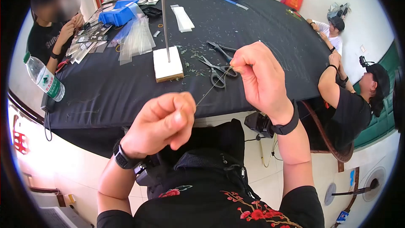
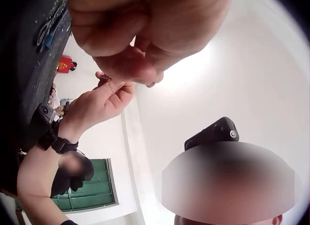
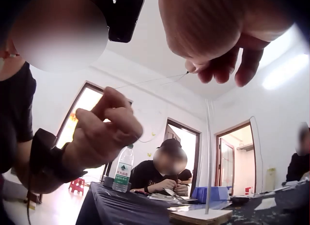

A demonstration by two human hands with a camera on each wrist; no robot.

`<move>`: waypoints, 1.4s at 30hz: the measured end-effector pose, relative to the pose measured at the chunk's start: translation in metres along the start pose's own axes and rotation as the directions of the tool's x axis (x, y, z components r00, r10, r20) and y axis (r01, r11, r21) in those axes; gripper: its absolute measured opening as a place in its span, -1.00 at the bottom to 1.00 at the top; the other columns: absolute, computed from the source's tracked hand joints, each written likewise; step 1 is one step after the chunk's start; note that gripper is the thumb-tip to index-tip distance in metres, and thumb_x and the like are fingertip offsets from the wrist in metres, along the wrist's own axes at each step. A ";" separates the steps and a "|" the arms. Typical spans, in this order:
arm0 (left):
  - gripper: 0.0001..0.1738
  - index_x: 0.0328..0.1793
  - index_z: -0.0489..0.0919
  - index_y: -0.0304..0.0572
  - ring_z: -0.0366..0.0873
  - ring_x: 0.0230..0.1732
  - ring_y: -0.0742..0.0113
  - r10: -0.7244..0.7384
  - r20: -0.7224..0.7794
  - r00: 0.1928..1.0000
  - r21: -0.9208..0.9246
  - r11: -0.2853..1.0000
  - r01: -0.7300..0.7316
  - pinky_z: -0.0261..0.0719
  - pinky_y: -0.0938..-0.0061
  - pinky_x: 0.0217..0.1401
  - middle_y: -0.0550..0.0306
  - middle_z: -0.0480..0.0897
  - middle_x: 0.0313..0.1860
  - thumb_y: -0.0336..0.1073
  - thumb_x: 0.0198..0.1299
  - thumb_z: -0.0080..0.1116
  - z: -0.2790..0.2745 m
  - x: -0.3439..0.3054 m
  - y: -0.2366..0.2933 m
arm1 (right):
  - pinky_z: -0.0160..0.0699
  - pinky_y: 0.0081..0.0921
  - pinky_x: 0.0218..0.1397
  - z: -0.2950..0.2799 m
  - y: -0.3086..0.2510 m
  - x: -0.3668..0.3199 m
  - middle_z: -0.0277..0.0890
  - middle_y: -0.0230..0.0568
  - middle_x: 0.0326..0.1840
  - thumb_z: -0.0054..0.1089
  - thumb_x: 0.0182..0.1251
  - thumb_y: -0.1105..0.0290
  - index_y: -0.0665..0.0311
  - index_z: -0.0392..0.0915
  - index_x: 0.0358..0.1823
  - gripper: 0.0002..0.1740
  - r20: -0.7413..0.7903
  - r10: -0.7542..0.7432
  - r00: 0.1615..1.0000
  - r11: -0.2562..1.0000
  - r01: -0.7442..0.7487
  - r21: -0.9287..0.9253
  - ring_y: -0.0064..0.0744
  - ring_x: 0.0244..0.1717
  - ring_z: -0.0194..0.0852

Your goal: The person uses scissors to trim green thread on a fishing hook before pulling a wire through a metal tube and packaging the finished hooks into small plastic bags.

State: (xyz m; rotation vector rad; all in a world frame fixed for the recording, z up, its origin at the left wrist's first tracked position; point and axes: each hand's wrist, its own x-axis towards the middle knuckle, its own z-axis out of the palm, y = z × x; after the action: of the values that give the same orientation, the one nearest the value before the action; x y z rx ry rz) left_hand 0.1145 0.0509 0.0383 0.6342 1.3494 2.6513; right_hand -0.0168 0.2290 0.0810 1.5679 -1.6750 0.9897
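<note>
A thin thread (image 1: 205,94) runs between the two raised hands above the front edge of the black-covered table (image 1: 253,101). My left hand (image 1: 162,120), its fingers curled, pinches the lower end. My right hand (image 1: 261,76), higher and to the right, pinches the other end between thumb and forefinger. In the right wrist view the thread (image 3: 145,82) slopes up from the left hand (image 3: 109,130) to a small dark knot-like spot at the fingertips of the right hand (image 3: 218,46). Beneath the right hand lie scissors (image 1: 217,76) with dark handles.
A white block (image 1: 168,69) holds an upright metal rod (image 1: 165,21). Further off are a second dark tool (image 1: 219,50), clear plastic sleeves (image 1: 137,38), white strips (image 1: 182,19) and blue bins (image 1: 120,13). A water bottle (image 1: 44,77) stands at the left edge. Other people sit around the table.
</note>
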 end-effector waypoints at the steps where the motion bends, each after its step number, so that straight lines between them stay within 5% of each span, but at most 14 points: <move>1: -0.78 -0.35 0.40 -0.22 0.25 -0.68 0.56 -0.007 0.047 0.999 -0.013 1.000 0.008 0.14 0.70 -0.63 0.19 0.32 -0.44 -0.22 0.22 -0.01 -0.003 -0.005 -0.002 | 0.37 -0.47 -0.37 0.000 0.005 -0.003 0.38 -0.21 -0.46 0.07 0.00 0.68 0.31 0.35 -0.41 -0.85 -0.019 0.004 1.000 1.000 -0.004 -0.010 -0.23 -0.44 0.36; 11: -0.83 -0.36 0.58 -0.38 0.38 -0.60 0.48 -0.126 0.516 0.847 -0.161 0.957 0.241 0.26 0.67 -0.61 0.01 0.50 -0.42 -0.36 0.06 0.16 -0.002 0.006 -0.007 | 0.36 -0.45 -0.35 0.035 0.018 -0.011 0.36 -0.22 -0.49 0.07 -0.03 0.67 0.30 0.34 -0.42 -0.83 0.015 0.048 0.999 0.997 -0.049 0.056 -0.19 -0.42 0.35; 14: -0.75 -0.22 0.57 -0.41 0.50 -0.49 0.38 -0.046 0.899 0.436 -0.104 0.943 0.315 0.41 0.64 -0.53 -0.21 0.55 -0.26 -0.37 -0.01 0.23 0.019 0.030 -0.020 | 0.36 -0.43 -0.35 0.057 0.008 -0.014 0.34 -0.22 -0.51 0.07 -0.05 0.65 0.29 0.34 -0.43 -0.84 0.083 0.066 0.994 0.992 -0.074 0.098 -0.19 -0.42 0.34; 16: -0.74 -0.17 0.56 -0.43 0.57 -0.39 0.23 -0.003 0.872 0.489 -0.217 0.893 0.394 0.53 0.56 -0.40 -0.15 0.56 -0.14 -0.41 0.02 0.23 0.032 0.032 -0.023 | 0.35 -0.42 -0.36 0.063 0.009 -0.019 0.33 -0.23 -0.52 0.06 -0.09 0.64 0.29 0.32 -0.43 -0.83 0.085 0.064 0.994 0.984 -0.077 0.158 -0.19 -0.42 0.33; 18: -0.65 -0.13 0.52 -0.50 0.52 -0.20 -0.08 0.159 0.876 0.456 -0.286 0.932 0.222 0.52 0.31 -0.36 -0.32 0.54 -0.23 -0.27 0.11 0.12 0.021 0.039 -0.016 | 0.34 -0.41 -0.37 0.064 0.011 -0.027 0.33 -0.23 -0.51 0.05 -0.12 0.66 0.29 0.32 -0.43 -0.80 0.085 0.066 0.994 0.985 -0.079 0.156 -0.18 -0.43 0.32; 20: -0.52 0.13 0.40 -0.26 0.53 -0.52 0.21 0.308 0.688 0.657 -0.408 0.913 -0.001 0.45 0.63 -0.61 -0.36 0.52 -0.22 -0.23 0.10 0.14 0.001 0.032 -0.004 | 0.35 -0.41 -0.36 0.052 0.016 -0.037 0.34 -0.22 -0.49 0.05 -0.13 0.67 0.28 0.32 -0.42 -0.79 0.117 0.119 0.986 0.984 -0.133 0.117 -0.18 -0.42 0.33; 22: -0.28 0.40 -0.04 -0.07 0.47 -0.69 0.23 0.388 0.407 0.827 -0.686 0.727 -0.004 0.40 0.60 -0.68 -0.11 0.33 0.14 -0.11 0.20 0.00 -0.015 0.016 0.002 | 0.36 -0.42 -0.36 0.041 0.020 -0.047 0.34 -0.21 -0.49 0.04 -0.13 0.67 0.28 0.32 -0.41 -0.79 0.154 0.164 0.974 0.985 -0.170 0.024 -0.19 -0.42 0.34; 24: -0.41 0.40 0.00 -0.01 0.37 -0.60 0.37 0.194 0.165 0.967 -0.625 0.779 -0.050 0.32 0.61 -0.64 0.09 0.35 0.08 -0.06 0.30 -0.24 -0.036 0.010 0.004 | 0.37 -0.41 -0.36 0.029 0.020 -0.048 0.34 -0.21 -0.49 0.04 -0.14 0.69 0.28 0.32 -0.41 -0.78 0.144 0.150 0.978 0.987 -0.156 0.033 -0.19 -0.41 0.35; 32: -0.47 0.34 0.10 -0.15 0.38 -0.52 0.32 0.221 0.307 0.926 -0.659 0.751 0.039 0.29 0.55 -0.61 0.05 0.49 -0.12 -0.05 0.33 -0.36 -0.050 0.006 -0.026 | 0.38 -0.43 -0.38 0.017 0.034 -0.041 0.34 -0.23 -0.52 0.02 -0.20 0.72 0.28 0.33 -0.45 -0.76 0.059 0.082 0.995 0.993 -0.076 -0.096 -0.20 -0.44 0.34; 34: -0.46 0.37 0.04 -0.15 0.39 -0.55 0.36 0.230 0.158 0.960 -0.693 0.719 -0.058 0.30 0.57 -0.63 0.05 0.42 0.10 -0.10 0.33 -0.35 -0.037 0.009 -0.011 | 0.38 -0.43 -0.38 0.017 0.028 -0.039 0.34 -0.24 -0.52 0.02 -0.20 0.71 0.28 0.33 -0.46 -0.77 0.119 0.079 0.990 0.994 -0.070 -0.079 -0.20 -0.44 0.35; 36: -0.44 0.39 -0.03 -0.15 0.36 -0.63 0.39 0.011 -0.305 0.952 -0.679 0.699 -0.225 0.34 0.60 -0.63 0.08 0.27 0.28 -0.13 0.32 -0.32 -0.021 0.018 0.006 | 0.38 -0.44 -0.38 0.018 0.017 -0.033 0.35 -0.26 -0.52 0.04 -0.18 0.66 0.28 0.33 -0.46 -0.80 0.159 0.097 0.982 0.993 -0.085 -0.083 -0.22 -0.44 0.35; 38: -0.46 0.38 0.00 -0.20 0.41 -0.64 0.37 0.033 -0.311 0.950 -0.609 0.760 -0.227 0.38 0.67 -0.61 0.00 0.17 0.34 -0.19 0.31 -0.31 -0.022 0.022 0.001 | 0.38 -0.45 -0.38 0.021 0.012 -0.029 0.36 -0.26 -0.51 0.05 -0.15 0.59 0.28 0.34 -0.46 -0.85 0.139 0.034 0.990 0.999 -0.028 -0.046 -0.24 -0.44 0.36; 40: -0.49 0.35 0.06 -0.24 0.51 -0.54 0.38 -0.073 -0.373 0.925 0.193 0.969 0.154 0.40 0.70 -0.60 -0.05 0.26 0.27 -0.26 0.30 -0.27 -0.021 0.029 -0.002 | 0.38 -0.45 -0.37 0.020 0.013 -0.023 0.37 -0.26 -0.51 0.05 -0.12 0.53 0.29 0.35 -0.46 -0.87 0.139 -0.012 0.990 0.998 0.019 -0.053 -0.25 -0.44 0.37; 42: -0.54 0.29 0.17 -0.28 0.55 -0.46 0.43 -0.222 -0.337 0.915 0.383 0.855 0.349 0.40 0.74 -0.59 -0.02 0.41 0.10 -0.32 0.28 -0.22 -0.013 0.032 -0.010 | 0.37 -0.45 -0.38 0.018 0.018 -0.015 0.37 -0.25 -0.51 0.05 -0.13 0.54 0.29 0.34 -0.45 -0.85 0.118 -0.052 0.992 0.998 0.056 -0.028 -0.24 -0.45 0.36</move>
State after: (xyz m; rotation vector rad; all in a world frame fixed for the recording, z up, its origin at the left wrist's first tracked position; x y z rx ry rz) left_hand 0.0792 0.0558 0.0339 0.0600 1.9714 2.2658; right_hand -0.0325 0.2218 0.0575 1.6700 -1.7087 0.8549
